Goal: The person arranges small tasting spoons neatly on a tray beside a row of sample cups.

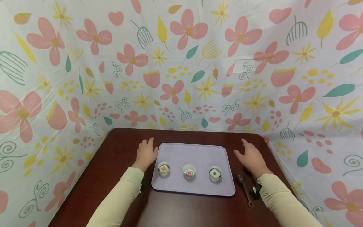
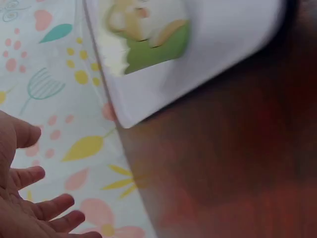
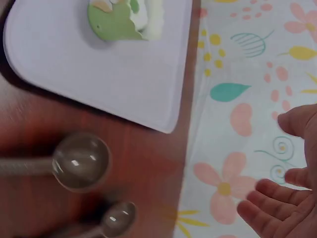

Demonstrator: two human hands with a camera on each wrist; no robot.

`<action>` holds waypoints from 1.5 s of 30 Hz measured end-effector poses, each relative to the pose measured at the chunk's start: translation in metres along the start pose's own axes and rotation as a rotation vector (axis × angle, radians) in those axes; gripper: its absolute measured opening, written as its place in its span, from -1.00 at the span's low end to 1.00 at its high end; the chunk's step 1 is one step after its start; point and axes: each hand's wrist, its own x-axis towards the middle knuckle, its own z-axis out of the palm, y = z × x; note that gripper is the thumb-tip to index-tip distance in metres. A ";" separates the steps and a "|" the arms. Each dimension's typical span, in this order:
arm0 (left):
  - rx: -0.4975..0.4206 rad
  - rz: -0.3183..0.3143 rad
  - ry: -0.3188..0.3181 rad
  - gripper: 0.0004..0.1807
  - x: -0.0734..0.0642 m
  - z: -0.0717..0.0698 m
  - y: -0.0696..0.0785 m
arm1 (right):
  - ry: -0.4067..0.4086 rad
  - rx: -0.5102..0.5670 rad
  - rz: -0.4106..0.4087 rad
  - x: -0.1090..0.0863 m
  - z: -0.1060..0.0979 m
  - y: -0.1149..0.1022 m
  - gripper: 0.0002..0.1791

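A pale lavender tray [image 1: 195,154] lies on the table with three small paper cups in a row. The left cup [image 1: 163,173], middle cup [image 1: 189,177] and right cup [image 1: 215,179] each hold a small white piece, marked orange, red and green in turn; their kind is unclear. My left hand [image 1: 146,154] hovers by the tray's left edge, fingers spread and holding nothing. To the right of the tray, my right hand [image 1: 252,159] reaches forward with loose fingers, also holding nothing. Beneath its wrist side lie a large measuring spoon [image 3: 81,161] and a smaller measuring spoon [image 3: 119,218].
The dark reddish-brown table [image 1: 170,208] has rounded far corners. A white cloth [image 1: 181,63] printed with flowers and leaves hangs behind it and along both sides. Dark straps [image 1: 255,191] sit at the wrists, over cream sleeves.
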 end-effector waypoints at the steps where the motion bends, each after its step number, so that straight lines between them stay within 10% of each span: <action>1: -0.014 -0.017 -0.003 -0.43 -0.002 0.002 -0.002 | -0.003 0.007 0.010 -0.002 0.002 0.000 -0.18; 21: -0.164 -0.159 -0.196 -0.49 -0.060 0.042 -0.027 | -0.064 -0.023 0.141 -0.054 0.090 0.000 -0.68; 45: -0.671 -0.329 -0.303 -0.55 -0.066 0.057 -0.039 | -0.021 -0.062 0.165 -0.069 0.099 -0.002 -0.74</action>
